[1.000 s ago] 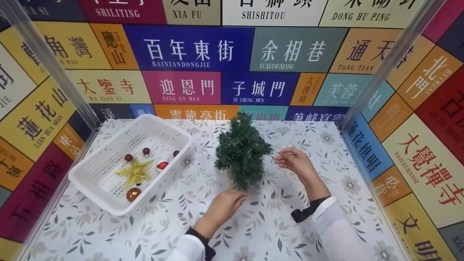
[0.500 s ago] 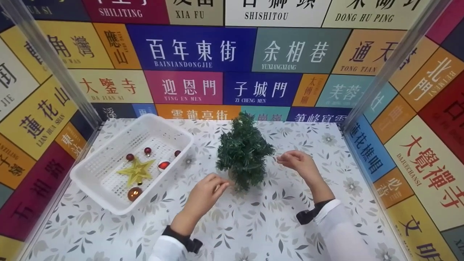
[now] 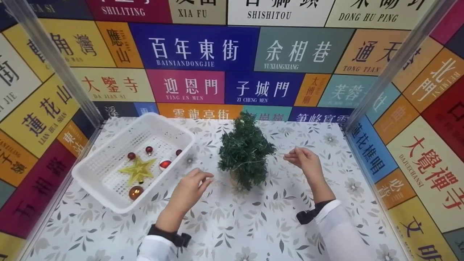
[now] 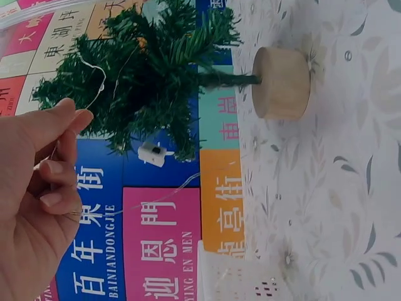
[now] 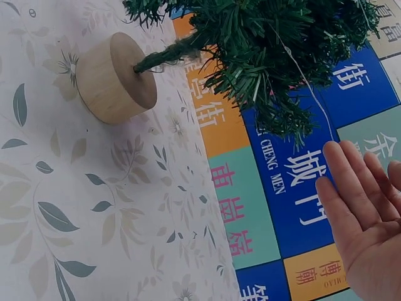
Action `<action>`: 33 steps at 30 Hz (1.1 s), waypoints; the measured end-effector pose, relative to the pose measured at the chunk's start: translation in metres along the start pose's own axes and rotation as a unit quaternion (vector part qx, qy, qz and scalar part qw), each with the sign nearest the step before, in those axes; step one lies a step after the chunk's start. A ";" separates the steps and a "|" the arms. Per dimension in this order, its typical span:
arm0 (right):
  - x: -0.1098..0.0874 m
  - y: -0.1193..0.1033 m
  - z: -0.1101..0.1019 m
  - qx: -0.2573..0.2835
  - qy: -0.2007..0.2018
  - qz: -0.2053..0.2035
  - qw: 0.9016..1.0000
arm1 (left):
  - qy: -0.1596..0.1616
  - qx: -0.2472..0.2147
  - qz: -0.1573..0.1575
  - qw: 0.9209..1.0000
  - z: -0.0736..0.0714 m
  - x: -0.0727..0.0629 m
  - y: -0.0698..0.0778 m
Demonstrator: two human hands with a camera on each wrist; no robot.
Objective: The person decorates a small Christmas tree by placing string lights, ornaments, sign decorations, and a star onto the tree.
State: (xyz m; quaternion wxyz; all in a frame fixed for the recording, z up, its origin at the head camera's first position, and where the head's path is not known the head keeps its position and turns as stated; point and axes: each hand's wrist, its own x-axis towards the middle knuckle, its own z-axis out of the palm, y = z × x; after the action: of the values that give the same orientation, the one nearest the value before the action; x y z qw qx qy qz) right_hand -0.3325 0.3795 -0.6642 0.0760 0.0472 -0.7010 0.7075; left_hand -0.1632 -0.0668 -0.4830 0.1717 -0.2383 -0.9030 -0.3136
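Note:
A small artificial Christmas tree [image 3: 246,145] stands upright on a round wooden base [image 4: 283,84]. To its left, my left hand [image 3: 190,186] pinches a thin wire light string [image 4: 102,81] between thumb and forefinger. One stretch of wire runs from the fingertips into the branches; another trails below the hand. A small white box with a black switch [image 4: 151,154] hangs near the branches in the left wrist view. On the tree's other side, my right hand [image 3: 307,161] has its fingers extended, palm showing. A strand of wire [image 5: 307,78] reaches its fingertips from the branches.
A white perforated basket [image 3: 98,195] stands left of the tree. It holds a gold star [image 3: 138,170], an orange-brown bauble [image 3: 136,193] and several red baubles [image 3: 165,164]. Patterned panels with clear corner posts [image 3: 384,69] enclose the back and sides of the floral-covered table [image 3: 253,224].
My left hand has moved from in front of the tree's base leftward and up, drawing the wire out. The right hand has shifted slightly right, away from the branches.

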 end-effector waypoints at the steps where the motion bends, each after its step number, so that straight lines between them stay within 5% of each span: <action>1: 0.000 0.000 0.000 -0.001 -0.001 0.000 1.000 | -0.005 0.001 -0.006 1.000 -0.003 0.000 -0.001; 4: -0.005 -0.009 0.004 0.035 -0.020 0.002 0.999 | -0.015 -0.046 -0.020 0.999 -0.013 0.002 -0.003; 8: -0.038 -0.102 0.043 -0.010 0.003 0.025 1.000 | 0.012 -0.136 -0.020 0.991 -0.019 0.012 0.002; 11: -0.067 -0.187 0.081 -0.063 0.037 0.060 0.996 | 0.050 -0.158 0.002 0.986 -0.018 0.026 0.006; 14: -0.073 -0.215 0.095 -0.031 0.041 0.077 0.996 | 0.083 -0.164 0.023 0.983 -0.018 0.043 0.009; 21: -0.060 -0.216 0.105 -0.033 0.055 0.086 0.994 | 0.127 -0.171 0.019 0.977 -0.020 0.088 0.014; 29: -0.047 -0.205 0.108 -0.064 0.072 0.095 0.991 | 0.099 -0.173 -0.106 0.974 -0.014 0.132 0.016; 33: -0.042 -0.208 0.112 -0.061 0.076 0.117 0.988 | 0.082 -0.173 -0.172 0.966 -0.011 0.145 0.012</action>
State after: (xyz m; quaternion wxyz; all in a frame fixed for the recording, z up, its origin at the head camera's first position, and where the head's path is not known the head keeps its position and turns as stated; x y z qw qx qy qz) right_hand -0.2595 0.2666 -0.4648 0.0480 -0.0940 -0.7360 0.6687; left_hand -0.2745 -0.0185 -0.4024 0.1450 -0.0789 -0.8450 -0.5087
